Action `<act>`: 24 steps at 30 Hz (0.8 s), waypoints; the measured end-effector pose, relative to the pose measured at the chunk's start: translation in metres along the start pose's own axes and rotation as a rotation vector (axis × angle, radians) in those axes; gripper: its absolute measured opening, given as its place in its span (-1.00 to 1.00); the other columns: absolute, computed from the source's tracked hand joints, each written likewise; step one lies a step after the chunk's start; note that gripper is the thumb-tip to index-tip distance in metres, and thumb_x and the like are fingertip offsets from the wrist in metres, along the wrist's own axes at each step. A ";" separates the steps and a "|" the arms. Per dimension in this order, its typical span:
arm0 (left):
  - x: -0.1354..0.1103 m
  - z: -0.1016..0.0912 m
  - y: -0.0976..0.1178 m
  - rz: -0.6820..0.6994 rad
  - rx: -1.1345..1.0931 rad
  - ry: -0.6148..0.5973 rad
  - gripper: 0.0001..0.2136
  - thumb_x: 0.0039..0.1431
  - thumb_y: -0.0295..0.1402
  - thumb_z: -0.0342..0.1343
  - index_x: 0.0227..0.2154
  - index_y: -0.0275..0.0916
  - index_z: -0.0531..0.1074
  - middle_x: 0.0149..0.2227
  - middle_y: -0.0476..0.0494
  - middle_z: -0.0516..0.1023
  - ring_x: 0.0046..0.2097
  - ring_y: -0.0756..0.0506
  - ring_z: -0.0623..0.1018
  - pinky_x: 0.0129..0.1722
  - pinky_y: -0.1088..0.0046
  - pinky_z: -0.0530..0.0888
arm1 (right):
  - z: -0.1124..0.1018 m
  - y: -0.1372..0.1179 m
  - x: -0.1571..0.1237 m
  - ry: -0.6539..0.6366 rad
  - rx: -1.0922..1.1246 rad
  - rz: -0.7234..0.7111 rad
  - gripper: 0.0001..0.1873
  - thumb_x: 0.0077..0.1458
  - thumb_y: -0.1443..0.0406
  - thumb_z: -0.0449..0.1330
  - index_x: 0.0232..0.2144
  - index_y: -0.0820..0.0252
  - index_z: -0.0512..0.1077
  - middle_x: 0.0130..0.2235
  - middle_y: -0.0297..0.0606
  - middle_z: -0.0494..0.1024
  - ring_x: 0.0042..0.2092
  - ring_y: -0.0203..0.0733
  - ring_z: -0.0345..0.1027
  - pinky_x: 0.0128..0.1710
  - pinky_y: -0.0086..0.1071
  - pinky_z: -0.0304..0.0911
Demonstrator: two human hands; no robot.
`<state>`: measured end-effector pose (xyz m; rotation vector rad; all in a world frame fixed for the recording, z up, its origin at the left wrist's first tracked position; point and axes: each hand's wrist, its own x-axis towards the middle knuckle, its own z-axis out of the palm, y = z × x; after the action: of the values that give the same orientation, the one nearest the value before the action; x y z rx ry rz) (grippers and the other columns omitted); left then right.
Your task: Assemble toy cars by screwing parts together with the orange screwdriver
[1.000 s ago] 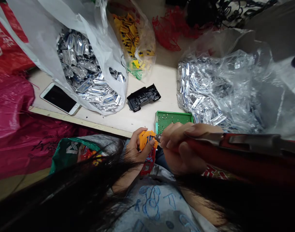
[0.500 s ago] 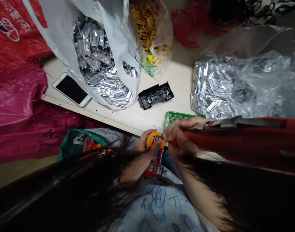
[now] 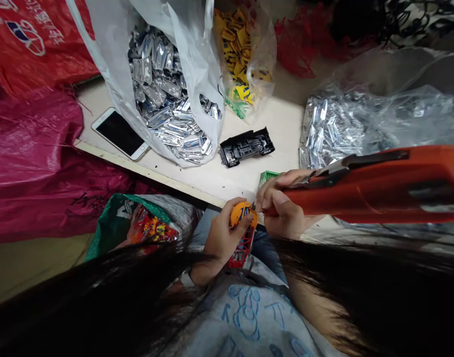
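My left hand (image 3: 221, 238) is closed round a small orange toy car body (image 3: 240, 213) with a red plastic frame (image 3: 242, 248) hanging beneath it, held over my lap. My right hand (image 3: 282, 201) grips a long red-handled screwdriver tool (image 3: 375, 183), whose tip meets the orange body. Dark hair hides much of both forearms.
On the table lie a black toy car chassis (image 3: 247, 146), a phone (image 3: 119, 134), a green tray (image 3: 267, 176) partly behind my right hand, and bags of silver parts (image 3: 167, 94) (image 3: 331, 129) and yellow parts (image 3: 241, 54). Red bags (image 3: 33, 148) lie at the left.
The view has shifted, so the table things sit further right and lower in frame. The red tool has tilted upward and my right hand now covers more of the green tray. Both hands keep their grip.
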<state>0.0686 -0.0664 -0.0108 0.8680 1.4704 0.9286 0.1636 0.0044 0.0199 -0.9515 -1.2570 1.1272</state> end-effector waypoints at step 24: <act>-0.025 -0.018 0.028 -0.395 -0.784 0.043 -0.71 0.30 -0.22 0.12 0.06 -0.08 0.44 -0.59 0.15 0.00 -0.59 0.12 -0.19 -0.73 0.65 0.00 | -0.076 -0.059 0.025 0.498 -0.084 -0.239 -0.81 -0.08 0.39 0.27 -0.34 0.11 0.58 -0.54 -0.45 0.47 -0.56 -0.29 0.35 -0.54 -0.36 0.28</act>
<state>0.0534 -0.0790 0.0258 -0.0174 1.1036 1.0957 0.2452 0.0207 0.0755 -1.0349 -0.9794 0.6033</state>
